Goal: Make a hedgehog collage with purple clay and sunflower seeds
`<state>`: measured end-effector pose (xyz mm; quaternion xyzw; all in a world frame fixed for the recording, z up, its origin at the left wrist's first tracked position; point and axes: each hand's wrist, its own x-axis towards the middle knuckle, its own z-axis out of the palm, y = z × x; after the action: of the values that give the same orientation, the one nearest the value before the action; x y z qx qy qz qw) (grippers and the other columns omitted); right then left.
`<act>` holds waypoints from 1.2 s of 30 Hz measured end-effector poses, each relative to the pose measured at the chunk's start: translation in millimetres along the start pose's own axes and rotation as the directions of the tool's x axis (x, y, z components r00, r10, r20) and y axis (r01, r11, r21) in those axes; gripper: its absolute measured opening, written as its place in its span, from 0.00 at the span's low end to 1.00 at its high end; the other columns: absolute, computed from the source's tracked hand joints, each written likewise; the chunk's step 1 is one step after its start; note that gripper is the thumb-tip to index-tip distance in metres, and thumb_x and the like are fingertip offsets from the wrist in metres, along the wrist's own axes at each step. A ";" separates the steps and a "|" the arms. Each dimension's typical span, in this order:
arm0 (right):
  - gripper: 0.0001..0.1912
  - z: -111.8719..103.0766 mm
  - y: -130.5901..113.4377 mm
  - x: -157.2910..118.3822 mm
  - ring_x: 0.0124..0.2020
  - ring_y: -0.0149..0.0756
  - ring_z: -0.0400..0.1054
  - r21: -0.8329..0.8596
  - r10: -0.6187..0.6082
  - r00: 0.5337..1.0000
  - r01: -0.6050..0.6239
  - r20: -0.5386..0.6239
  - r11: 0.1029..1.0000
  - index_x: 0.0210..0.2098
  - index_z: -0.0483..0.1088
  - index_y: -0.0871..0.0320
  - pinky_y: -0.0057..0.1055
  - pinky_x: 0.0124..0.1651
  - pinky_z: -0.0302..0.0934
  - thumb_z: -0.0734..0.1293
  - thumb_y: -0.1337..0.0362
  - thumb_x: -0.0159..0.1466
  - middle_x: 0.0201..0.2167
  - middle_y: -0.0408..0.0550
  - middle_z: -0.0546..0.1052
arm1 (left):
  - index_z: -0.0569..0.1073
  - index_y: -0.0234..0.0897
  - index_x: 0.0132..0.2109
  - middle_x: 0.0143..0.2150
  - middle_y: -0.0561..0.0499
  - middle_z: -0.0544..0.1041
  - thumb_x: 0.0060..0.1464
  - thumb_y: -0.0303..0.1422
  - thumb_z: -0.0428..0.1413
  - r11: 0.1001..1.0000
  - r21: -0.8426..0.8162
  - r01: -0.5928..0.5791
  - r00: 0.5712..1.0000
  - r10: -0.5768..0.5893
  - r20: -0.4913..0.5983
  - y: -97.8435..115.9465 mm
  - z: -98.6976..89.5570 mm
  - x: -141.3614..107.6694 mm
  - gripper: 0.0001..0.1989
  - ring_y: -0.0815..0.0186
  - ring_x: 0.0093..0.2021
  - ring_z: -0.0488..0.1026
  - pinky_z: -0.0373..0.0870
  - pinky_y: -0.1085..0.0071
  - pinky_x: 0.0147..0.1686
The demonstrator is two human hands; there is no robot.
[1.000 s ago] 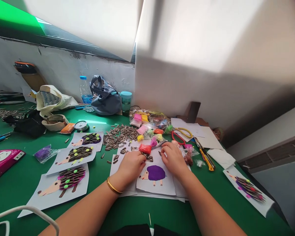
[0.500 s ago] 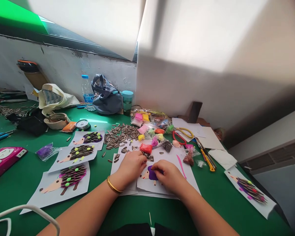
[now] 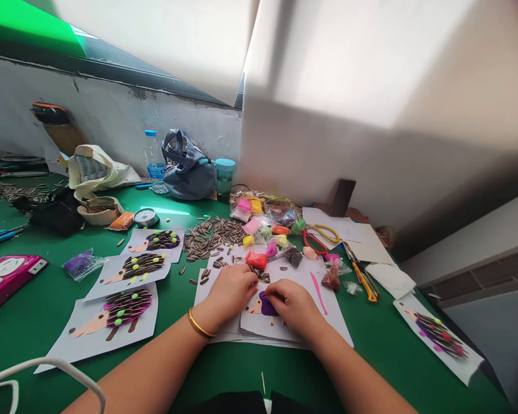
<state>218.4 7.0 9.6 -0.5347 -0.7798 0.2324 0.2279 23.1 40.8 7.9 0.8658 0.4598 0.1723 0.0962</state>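
A white sheet with a hedgehog figure, its body purple clay (image 3: 268,306), lies in front of me on stacked paper. My right hand (image 3: 291,305) is over the figure's right side, thumb and fingertips pinched on something I cannot make out. At the sheet's upper left edge is my left hand (image 3: 235,287), its fingers curled together beside a few striped seeds (image 3: 261,276); what it holds, if anything, is hidden. A red clay packet (image 3: 256,260) lies just above my left fingertips. Beyond it is a pile of sunflower seeds (image 3: 209,237).
Three seed-covered hedgehog pictures (image 3: 112,325) lie at the left, another (image 3: 440,339) at the right. Bagged coloured clay, red scissors (image 3: 315,244) and a yellow cutter (image 3: 365,282) are at the back right. A pink tool (image 3: 318,293) is right of my hand.
My right fingertips have shifted slightly to the left over the purple clay. My left hand has stayed in place.
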 end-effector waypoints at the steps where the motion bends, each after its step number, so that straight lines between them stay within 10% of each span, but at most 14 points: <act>1: 0.11 0.7 -0.1 0.3 0.38 0.35 0.70 0.004 0.011 1.000 -0.011 0.003 1.000 0.36 0.76 0.52 0.30 0.42 0.63 0.64 0.72 0.62 0.35 0.43 0.78 | 0.79 0.40 0.37 0.36 0.48 0.76 0.54 0.29 0.58 1.000 0.002 0.002 1.000 -0.002 0.000 -0.1 0.3 0.0 0.05 0.59 0.39 0.73 0.63 0.66 0.39; 36: 0.08 15.7 13.1 0.3 0.34 0.37 0.63 -0.509 -0.289 0.956 0.273 0.050 0.816 0.35 0.76 0.56 0.33 0.39 0.53 0.64 0.69 0.66 0.32 0.47 0.73 | 0.78 0.41 0.36 0.35 0.50 0.76 0.55 0.31 0.58 0.998 0.055 -0.008 1.000 0.008 -0.004 -1.6 3.1 0.3 0.04 0.61 0.38 0.73 0.62 0.66 0.37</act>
<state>218.4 9.7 -10.7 -0.4584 -0.8800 -0.0268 0.1214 23.2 41.9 4.6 0.8697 0.4609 0.1615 0.0706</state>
